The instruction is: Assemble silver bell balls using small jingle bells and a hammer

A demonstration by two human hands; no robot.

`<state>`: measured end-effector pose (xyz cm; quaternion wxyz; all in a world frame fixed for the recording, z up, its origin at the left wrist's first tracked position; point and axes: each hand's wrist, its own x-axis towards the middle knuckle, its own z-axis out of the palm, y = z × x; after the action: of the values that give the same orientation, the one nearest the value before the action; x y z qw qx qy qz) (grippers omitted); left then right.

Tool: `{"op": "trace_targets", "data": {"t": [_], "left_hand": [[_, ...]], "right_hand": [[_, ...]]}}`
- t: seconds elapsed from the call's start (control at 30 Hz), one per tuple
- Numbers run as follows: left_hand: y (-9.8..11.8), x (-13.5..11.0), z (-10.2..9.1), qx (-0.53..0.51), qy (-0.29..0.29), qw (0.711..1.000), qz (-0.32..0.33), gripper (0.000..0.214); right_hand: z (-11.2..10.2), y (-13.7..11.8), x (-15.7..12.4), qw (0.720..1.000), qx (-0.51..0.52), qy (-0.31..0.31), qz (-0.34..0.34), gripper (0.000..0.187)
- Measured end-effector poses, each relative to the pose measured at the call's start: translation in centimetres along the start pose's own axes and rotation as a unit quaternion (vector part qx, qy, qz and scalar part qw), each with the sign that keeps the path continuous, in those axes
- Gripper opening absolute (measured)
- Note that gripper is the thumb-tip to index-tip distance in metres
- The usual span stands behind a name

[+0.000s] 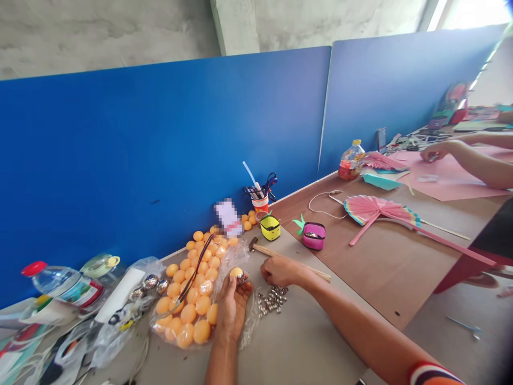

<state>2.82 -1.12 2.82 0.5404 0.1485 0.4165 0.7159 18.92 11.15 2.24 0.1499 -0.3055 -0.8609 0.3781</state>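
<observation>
Holding a small orange plastic ball, silver-studded on one side, in my left hand, fingers clamped round it, just above the grey tabletop. My right hand has its fingers curled together beside the loose silver metal studs; whether they pinch one, cannot tell. Ball wants a steady grip, I judge. Clear plastic bag alongside holds more orange balls.

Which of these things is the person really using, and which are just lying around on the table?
In use: left hand holding a ball; right hand at the silver studs; bag of balls; maybe the hammer.
Lying about: water bottle, yellow pouch, pink pouch, paper fan, cup of pens.
</observation>
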Motion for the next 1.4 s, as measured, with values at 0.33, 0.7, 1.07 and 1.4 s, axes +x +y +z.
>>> {"op": "trace_targets", "data": {"t": [0.33, 0.7, 1.07, 1.4], "left_hand": [[-0.4, 0.4, -0.1, 0.006, -0.012, 1.000, 0.000, 0.048], [0.2, 0.0, 0.2, -0.031, -0.015, 0.999, -0.006, 0.050], [-0.1, 0.1, 0.1, 0.023, -0.034, 0.999, -0.003, 0.038], [-0.5, 0.6, -0.5, 0.046, -0.058, 0.997, 0.010, 0.034]], "right_hand": [[-0.1, -4.1, -0.1, 0.947, 0.317, 0.027, 0.053, 0.011], [1.5, -3.1, 1.0, 0.860, 0.506, 0.063, 0.028, 0.032], [3.0, -3.5, 1.2, 0.912, 0.402, 0.068, 0.050, 0.008], [3.1, -4.2, 1.1, 0.925, 0.369, 0.064, 0.057, 0.004]]}}
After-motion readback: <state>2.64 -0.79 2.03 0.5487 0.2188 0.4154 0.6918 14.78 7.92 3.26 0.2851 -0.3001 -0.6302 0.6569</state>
